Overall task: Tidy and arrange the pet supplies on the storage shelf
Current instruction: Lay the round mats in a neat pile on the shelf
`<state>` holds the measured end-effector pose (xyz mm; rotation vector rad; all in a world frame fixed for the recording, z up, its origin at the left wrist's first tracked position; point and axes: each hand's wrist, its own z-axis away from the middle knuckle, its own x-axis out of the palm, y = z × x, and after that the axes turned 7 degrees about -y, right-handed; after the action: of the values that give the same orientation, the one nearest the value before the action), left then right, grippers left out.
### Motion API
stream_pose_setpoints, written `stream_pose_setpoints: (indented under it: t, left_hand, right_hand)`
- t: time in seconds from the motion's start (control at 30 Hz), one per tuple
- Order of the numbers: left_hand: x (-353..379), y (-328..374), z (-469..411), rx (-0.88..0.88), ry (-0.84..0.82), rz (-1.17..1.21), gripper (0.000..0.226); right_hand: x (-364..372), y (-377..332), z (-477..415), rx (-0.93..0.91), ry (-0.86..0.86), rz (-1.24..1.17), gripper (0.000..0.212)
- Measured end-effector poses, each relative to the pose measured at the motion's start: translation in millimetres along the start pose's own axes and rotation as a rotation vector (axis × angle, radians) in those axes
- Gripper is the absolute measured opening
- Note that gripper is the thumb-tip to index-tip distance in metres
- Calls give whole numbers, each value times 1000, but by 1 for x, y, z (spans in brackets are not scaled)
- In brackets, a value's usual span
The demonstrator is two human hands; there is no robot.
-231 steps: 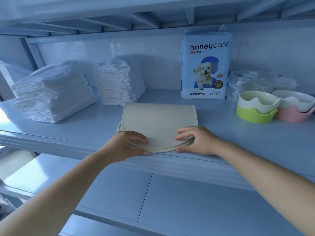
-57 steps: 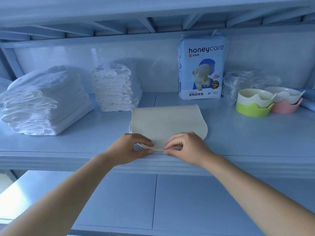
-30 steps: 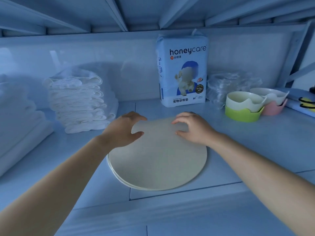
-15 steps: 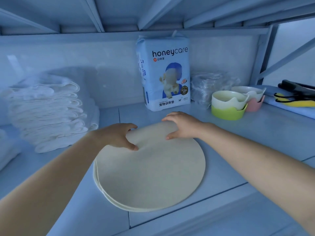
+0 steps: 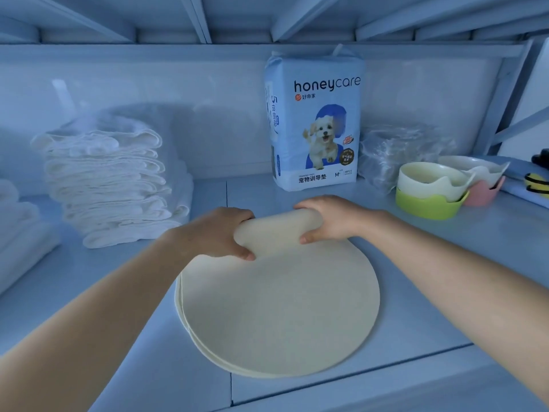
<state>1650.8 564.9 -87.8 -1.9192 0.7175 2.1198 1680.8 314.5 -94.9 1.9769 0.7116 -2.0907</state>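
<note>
A stack of round cream mats (image 5: 279, 310) lies flat on the shelf board (image 5: 118, 337) near its front edge. The far edge of the stack is curled up into a short roll. My left hand (image 5: 221, 233) grips the left end of that roll, fingers over the top and thumb underneath. My right hand (image 5: 329, 218) grips the right end the same way. A honeycare pad pack (image 5: 315, 120) stands upright just behind my hands.
A pile of folded white pads (image 5: 110, 185) sits at the left, with another pile (image 5: 17, 227) at the far left edge. Stacked green, cream and pink bowls (image 5: 430, 191) and a crumpled clear bag (image 5: 395, 150) stand at the right.
The mats, earlier folded in half at the shelf's front, now lie spread round. In the last second both hands have curled the far edge up and rolled it toward me.
</note>
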Motion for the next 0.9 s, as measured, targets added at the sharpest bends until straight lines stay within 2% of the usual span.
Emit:
stream_pose_setpoints:
  t: [0.13,0.23,0.57,0.8,0.9]
  left_hand:
    - [-1,-2,2,-59,5,27,52]
    - [0,-3,-3,-96,106,-50,41]
    - [-14,26,-44,-108,176,-15,33]
    - [-10,71,-119,-99,263,-43,33]
    - [4,74,-143,-142,297,-62,36]
  right_hand:
    - [-2,1,-1,-8,48,-49,58]
    - [-3,-1,-1,4,167,3,43]
    - [-48,32,9,-11,191,116,38]
    - [-66,96,11,129,280,173,31]
    - [-60,112,5,170,299,212,36]
